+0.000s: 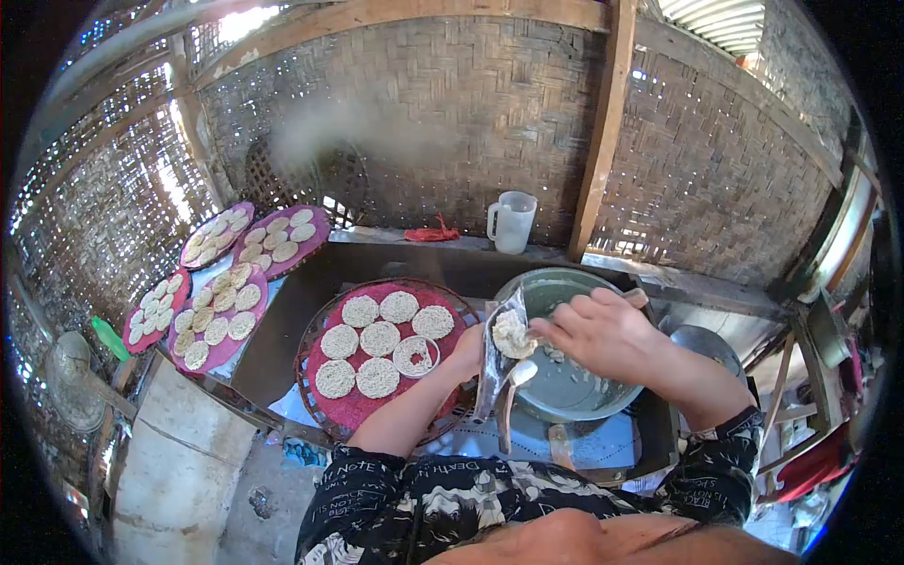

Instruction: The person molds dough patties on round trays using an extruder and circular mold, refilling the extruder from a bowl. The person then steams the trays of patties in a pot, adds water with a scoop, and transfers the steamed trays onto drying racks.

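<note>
My left hand [468, 353] is closed round a long wooden and metal tool [490, 369], which looks like a hand press. A lump of pale, sticky dough [513, 335] sits in its upper end. My right hand [603, 330] has its fingers curled in, with thumb and fingertips pressed on the dough's right side, above a green basin [565, 414] holding bits of dough. A wooden end [637, 298] shows past my right knuckles; whether I grip it, I cannot tell. Below the tool, a wooden stick [507, 424] bears a white blob at its top.
Left of my hands, a round tray [384, 411] with pink cloth bears several pale lattice discs [379, 377] and one partly filled ring [416, 357]. More pink trays [226, 353] of discs stand farther left. Behind are a plastic jug [513, 222], a red bag [432, 232] and a wooden post [605, 132].
</note>
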The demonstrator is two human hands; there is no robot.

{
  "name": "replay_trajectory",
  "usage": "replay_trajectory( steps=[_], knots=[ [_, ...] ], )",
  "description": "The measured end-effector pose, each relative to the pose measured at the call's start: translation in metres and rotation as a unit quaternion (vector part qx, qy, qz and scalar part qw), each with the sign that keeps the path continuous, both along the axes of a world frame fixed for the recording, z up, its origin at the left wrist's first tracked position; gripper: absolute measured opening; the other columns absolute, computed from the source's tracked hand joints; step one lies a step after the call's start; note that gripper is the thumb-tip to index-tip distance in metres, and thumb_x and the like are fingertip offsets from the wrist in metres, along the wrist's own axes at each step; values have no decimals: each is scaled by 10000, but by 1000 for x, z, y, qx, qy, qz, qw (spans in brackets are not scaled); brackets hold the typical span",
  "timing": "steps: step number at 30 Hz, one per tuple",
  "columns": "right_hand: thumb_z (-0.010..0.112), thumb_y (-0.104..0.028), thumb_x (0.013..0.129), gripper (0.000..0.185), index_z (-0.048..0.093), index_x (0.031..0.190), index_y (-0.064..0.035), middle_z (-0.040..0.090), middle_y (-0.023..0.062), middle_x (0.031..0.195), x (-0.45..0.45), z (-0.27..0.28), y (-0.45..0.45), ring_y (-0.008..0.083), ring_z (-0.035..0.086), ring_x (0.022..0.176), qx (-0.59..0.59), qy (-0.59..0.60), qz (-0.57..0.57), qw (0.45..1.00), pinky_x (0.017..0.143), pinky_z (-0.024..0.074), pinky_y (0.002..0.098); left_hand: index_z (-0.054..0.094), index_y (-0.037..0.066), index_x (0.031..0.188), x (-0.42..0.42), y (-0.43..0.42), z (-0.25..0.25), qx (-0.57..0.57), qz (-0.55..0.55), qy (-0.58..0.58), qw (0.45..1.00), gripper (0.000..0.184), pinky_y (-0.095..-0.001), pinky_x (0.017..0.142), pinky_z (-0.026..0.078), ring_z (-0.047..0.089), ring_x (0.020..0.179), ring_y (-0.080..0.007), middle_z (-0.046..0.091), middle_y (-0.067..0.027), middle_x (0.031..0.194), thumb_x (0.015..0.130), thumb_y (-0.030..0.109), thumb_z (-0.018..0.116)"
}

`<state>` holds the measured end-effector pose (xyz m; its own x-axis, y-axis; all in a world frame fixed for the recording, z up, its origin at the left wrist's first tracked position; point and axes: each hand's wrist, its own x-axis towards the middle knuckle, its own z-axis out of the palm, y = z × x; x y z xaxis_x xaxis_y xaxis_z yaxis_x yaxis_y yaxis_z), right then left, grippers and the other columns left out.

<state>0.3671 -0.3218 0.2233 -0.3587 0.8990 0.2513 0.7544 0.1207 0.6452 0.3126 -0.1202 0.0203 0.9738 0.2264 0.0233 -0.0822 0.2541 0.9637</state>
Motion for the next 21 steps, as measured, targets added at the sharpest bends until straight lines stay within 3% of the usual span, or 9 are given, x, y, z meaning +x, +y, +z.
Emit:
replay_trajectory(
  steps=[3,5,9,11,12,14,18,20,21],
  knots=[
    [622,-178,615,291,607,905,-162,441,-9,609,25,18,-13,160,513,581,70,62,16,996,496,397,312,541,16,1073,15,24,-33,-194,-19,-28,980,272,-308,733,495,590,855,-159,599,-87,985,874,166,433],
    [643,-172,616,225,612,839,-166,474,1,598,18,60,-33,200,524,570,101,97,-72,988,516,419,345,527,7,1092,3,23,-9,-181,-32,-78,980,308,-326,748,502,593,856,-184,596,-110,999,887,188,385],
    [654,-176,606,215,616,818,-157,480,5,596,34,52,-20,207,530,579,127,121,-19,984,515,408,356,518,-7,1100,1,2,-2,-69,28,-43,996,313,-326,753,502,597,857,-212,597,-109,1008,878,183,404],
    [651,-174,609,208,615,812,-151,479,8,595,40,46,-15,207,536,588,87,122,-13,989,522,410,354,526,18,1109,12,4,-13,-201,-35,-51,978,375,-331,740,490,598,849,-227,605,-103,1011,806,238,546],
    [650,-173,609,203,614,807,-148,480,10,595,42,46,-15,207,539,593,69,129,-17,989,527,412,354,531,38,1102,7,1,-2,-8,-15,-43,999,367,-325,756,483,595,859,-215,604,-93,1005,787,221,574],
    [637,-186,622,195,606,810,-145,501,13,633,46,39,-13,201,551,628,23,132,-38,990,564,418,356,542,76,1088,-5,-1,17,370,28,-25,928,368,-313,788,469,590,879,-191,603,-73,993,749,187,630],
    [553,-211,710,158,587,856,-160,524,4,712,32,11,12,181,565,749,-82,99,-60,990,672,429,336,542,43,1086,10,-6,-7,412,16,23,911,367,-299,771,464,589,871,-191,605,-90,990,759,192,619],
    [538,-214,725,147,589,858,-175,521,5,709,35,5,15,181,563,764,-88,106,-61,989,694,428,333,513,15,1107,29,3,-41,84,-29,-15,996,341,-309,757,473,588,874,-214,601,-114,984,806,171,549],
    [531,-216,732,143,589,859,-182,520,5,707,36,5,16,181,562,771,-89,108,-59,988,705,428,331,498,1,1112,28,6,-39,34,-38,-33,998,329,-315,751,479,588,876,-225,597,-129,980,826,162,510]
  ],
)
